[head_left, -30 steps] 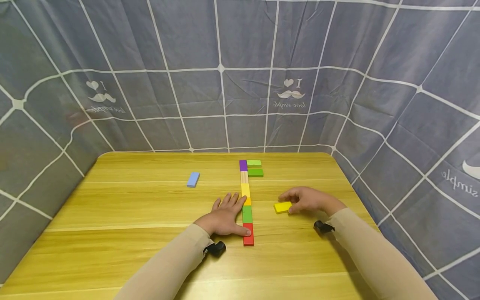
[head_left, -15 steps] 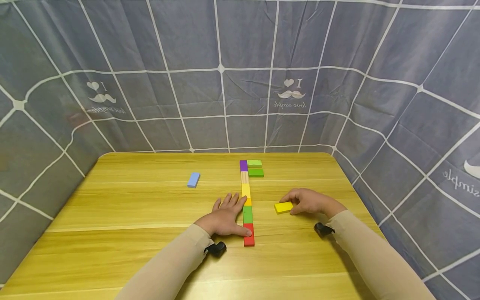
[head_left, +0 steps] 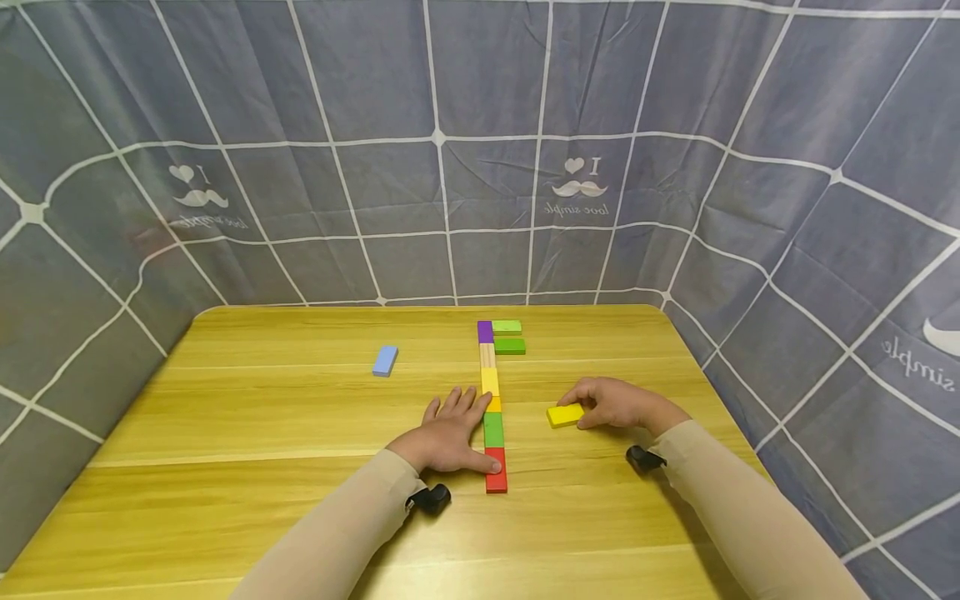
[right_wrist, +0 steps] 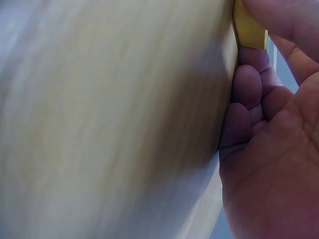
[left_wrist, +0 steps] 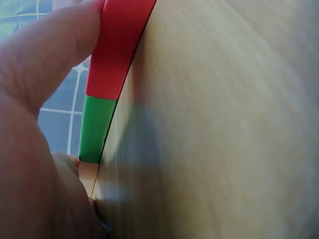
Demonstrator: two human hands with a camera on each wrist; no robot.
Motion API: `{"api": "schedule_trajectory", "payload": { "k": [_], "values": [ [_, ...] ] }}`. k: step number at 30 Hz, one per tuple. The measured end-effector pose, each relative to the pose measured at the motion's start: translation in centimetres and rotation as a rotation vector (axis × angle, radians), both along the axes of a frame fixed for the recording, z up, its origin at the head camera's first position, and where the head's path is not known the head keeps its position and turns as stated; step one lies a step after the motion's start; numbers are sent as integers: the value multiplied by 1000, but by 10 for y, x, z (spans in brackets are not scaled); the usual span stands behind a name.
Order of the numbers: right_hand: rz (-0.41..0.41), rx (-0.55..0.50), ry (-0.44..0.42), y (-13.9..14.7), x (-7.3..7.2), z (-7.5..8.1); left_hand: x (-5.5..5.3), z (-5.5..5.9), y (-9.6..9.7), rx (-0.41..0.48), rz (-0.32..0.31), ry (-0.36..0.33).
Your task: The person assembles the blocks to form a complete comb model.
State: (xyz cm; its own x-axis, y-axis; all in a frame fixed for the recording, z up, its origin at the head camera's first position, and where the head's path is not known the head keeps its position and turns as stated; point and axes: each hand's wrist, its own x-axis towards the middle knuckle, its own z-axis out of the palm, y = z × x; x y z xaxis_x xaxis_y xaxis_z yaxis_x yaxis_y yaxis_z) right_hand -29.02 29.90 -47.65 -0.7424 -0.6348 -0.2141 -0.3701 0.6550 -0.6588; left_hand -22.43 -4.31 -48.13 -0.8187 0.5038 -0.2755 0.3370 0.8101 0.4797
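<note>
Flat coloured blocks lie end to end in a straight row on the table: a red block (head_left: 496, 483) nearest, then a green block (head_left: 493, 430), an orange one (head_left: 494, 405), a yellow one (head_left: 490, 381), a plain wood one and a purple block (head_left: 485, 332) farthest. My left hand (head_left: 446, 437) rests along the row's left side with fingers spread, its thumb on the red block and its forefinger by the orange one. To the right of the row, my right hand (head_left: 622, 406) pinches a separate yellow block (head_left: 564, 416) lying on the table; its other fingers are curled in the right wrist view.
Two green blocks, a light one (head_left: 507, 327) and a darker one (head_left: 510, 346), stick out rightward at the row's far end. A blue block (head_left: 386, 361) lies alone at the left. A grey checked curtain (head_left: 487, 183) surrounds the wooden table (head_left: 247, 400).
The right hand's fingers have shifted very slightly on the yellow block. The left hand and the row look the same; the whole view has drifted only a little.
</note>
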Motion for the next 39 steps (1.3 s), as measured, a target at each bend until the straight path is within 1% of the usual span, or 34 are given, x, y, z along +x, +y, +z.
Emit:
{"api": "schedule_trajectory", "payload": {
  "k": [7, 20, 26, 31, 34, 39],
  "values": [
    [3, 7, 11, 0, 0, -1, 0, 0, 1, -18, 6, 2],
    [-24, 30, 1, 1, 0, -1, -1, -1, 1, -17, 11, 6],
    [-21, 26, 2, 1, 1, -1, -3, -4, 1, 4, 1, -5],
    [-15, 3, -7, 2, 0, -1, -4, -6, 0, 14, -2, -7],
    [-35, -4, -16, 1, -1, -1, -5, -6, 0, 1, 1, -13],
    [-84, 15, 28, -5, -6, -1, -3, -2, 0, -7, 6, -8]
  ]
}}
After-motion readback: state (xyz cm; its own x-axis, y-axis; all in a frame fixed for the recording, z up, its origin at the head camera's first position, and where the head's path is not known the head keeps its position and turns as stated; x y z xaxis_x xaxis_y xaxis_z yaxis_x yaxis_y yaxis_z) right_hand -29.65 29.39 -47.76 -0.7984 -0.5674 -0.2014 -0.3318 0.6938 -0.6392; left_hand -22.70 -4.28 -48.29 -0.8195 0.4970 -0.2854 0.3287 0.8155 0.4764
